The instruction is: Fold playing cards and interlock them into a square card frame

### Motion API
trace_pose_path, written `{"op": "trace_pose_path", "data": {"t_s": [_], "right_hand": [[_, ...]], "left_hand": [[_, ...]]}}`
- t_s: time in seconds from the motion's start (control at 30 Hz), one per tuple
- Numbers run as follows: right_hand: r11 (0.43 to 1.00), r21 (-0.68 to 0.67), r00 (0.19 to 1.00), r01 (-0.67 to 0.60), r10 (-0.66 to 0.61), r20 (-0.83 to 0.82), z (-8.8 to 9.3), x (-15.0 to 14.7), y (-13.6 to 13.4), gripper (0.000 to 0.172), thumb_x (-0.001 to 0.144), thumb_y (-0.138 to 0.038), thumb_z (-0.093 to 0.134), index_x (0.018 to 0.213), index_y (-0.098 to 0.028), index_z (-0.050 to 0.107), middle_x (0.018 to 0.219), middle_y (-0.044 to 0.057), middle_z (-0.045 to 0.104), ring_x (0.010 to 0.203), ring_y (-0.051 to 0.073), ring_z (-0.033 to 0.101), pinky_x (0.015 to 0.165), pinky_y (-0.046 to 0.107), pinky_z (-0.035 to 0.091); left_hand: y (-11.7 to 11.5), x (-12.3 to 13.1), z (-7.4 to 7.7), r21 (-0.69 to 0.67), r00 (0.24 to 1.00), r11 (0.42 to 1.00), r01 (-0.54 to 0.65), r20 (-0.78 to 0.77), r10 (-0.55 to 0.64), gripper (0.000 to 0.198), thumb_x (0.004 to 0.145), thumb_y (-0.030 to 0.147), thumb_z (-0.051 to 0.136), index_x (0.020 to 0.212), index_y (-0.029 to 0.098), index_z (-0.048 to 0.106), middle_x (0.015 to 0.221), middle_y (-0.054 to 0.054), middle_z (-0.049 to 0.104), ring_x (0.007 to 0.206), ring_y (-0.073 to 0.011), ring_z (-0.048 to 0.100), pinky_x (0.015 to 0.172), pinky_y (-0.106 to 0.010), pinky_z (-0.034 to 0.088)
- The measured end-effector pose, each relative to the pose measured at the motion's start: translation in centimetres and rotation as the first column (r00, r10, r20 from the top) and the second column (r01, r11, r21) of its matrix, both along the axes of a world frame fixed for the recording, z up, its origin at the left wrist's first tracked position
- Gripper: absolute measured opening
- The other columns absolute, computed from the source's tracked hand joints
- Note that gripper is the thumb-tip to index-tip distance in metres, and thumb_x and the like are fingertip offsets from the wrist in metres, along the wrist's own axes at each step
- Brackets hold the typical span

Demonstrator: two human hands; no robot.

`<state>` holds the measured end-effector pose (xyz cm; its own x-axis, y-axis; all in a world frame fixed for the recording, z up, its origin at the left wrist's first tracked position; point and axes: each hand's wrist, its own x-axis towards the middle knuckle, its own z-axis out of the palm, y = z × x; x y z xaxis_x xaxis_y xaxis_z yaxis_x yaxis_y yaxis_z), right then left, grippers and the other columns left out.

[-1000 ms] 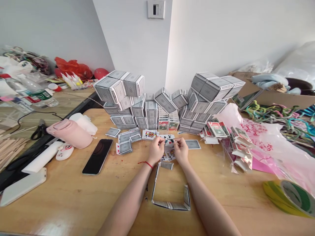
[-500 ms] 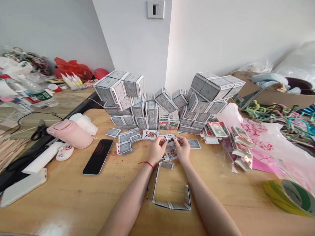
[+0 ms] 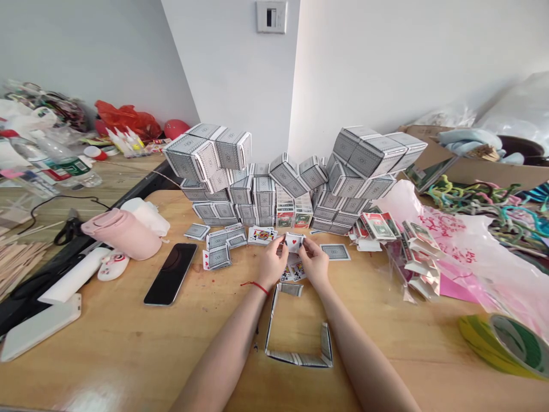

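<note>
A playing card [image 3: 294, 242] with a red heart showing is pinched at its left edge by my left hand [image 3: 273, 260] and at its right edge by my right hand [image 3: 315, 260]. Under and between the hands lie face-up cards [image 3: 295, 270]. Nearer to me, a partly open frame of folded cards [image 3: 299, 359] rests on the wooden table between my forearms. Just right of my right hand is a face-down card [image 3: 335, 252]. Left of my left hand, a king card [image 3: 262, 235] lies face up.
Behind the hands rise stacked card boxes [image 3: 261, 194]. A phone [image 3: 170, 274] and a pink bottle [image 3: 122, 234] are at the left. Opened card packs [image 3: 421, 254], a pink plastic bag [image 3: 448, 229] and yellow-green tape [image 3: 501, 343] are at the right.
The piece between my fingers now shows a heart face; before, a card face with an 8 was seen there. My right hand has shifted slightly left.
</note>
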<state>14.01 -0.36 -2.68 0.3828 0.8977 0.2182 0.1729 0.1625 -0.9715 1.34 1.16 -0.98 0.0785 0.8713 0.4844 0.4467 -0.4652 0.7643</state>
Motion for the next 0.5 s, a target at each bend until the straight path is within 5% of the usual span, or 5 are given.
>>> {"op": "trace_pose_path", "data": {"t_s": [0.13, 0.23, 0.5], "right_hand": [[0.995, -0.029, 0.992, -0.1, 0.097, -0.08, 0.3, -0.2, -0.3, 0.034, 0.07, -0.034, 0.057, 0.099, -0.018, 0.064, 0.096, 0.008, 0.067, 0.084, 0.024, 0.063, 0.075, 0.04, 0.051], [0.977, -0.055, 0.956, -0.206, 0.189, -0.223, 0.8, -0.3, -0.5, 0.031, 0.069, -0.037, 0.059, 0.094, -0.018, 0.063, 0.088, 0.006, 0.068, 0.077, 0.023, 0.063, 0.067, 0.038, 0.053], [0.871, -0.011, 0.726, -0.491, 0.402, -0.558, 2.1, -0.9, -0.6, 0.032, 0.069, -0.045, 0.06, 0.087, -0.018, 0.06, 0.082, 0.005, 0.065, 0.074, 0.02, 0.061, 0.062, 0.036, 0.053]], "left_hand": [[-0.2, -0.1, 1.0, 0.096, 0.999, 0.995, -0.003, -0.04, 0.007, 0.034, 0.082, 0.016, 0.043, 0.115, 0.022, 0.049, 0.117, -0.008, 0.054, 0.11, -0.0182, 0.049, 0.093, -0.037, 0.042], [-0.1, -0.4, 1.1, 0.104, 0.999, 0.994, 0.015, -0.03, -0.012, 0.024, 0.083, 0.019, 0.043, 0.103, 0.022, 0.056, 0.108, -0.007, 0.058, 0.105, -0.0175, 0.052, 0.092, -0.038, 0.041], [0.2, -0.5, 0.5, -0.002, 0.997, 1.0, 0.016, 0.078, -0.016, 0.02, 0.084, 0.023, 0.042, 0.097, 0.021, 0.058, 0.098, -0.006, 0.063, 0.094, -0.0162, 0.057, 0.085, -0.035, 0.045]]}}
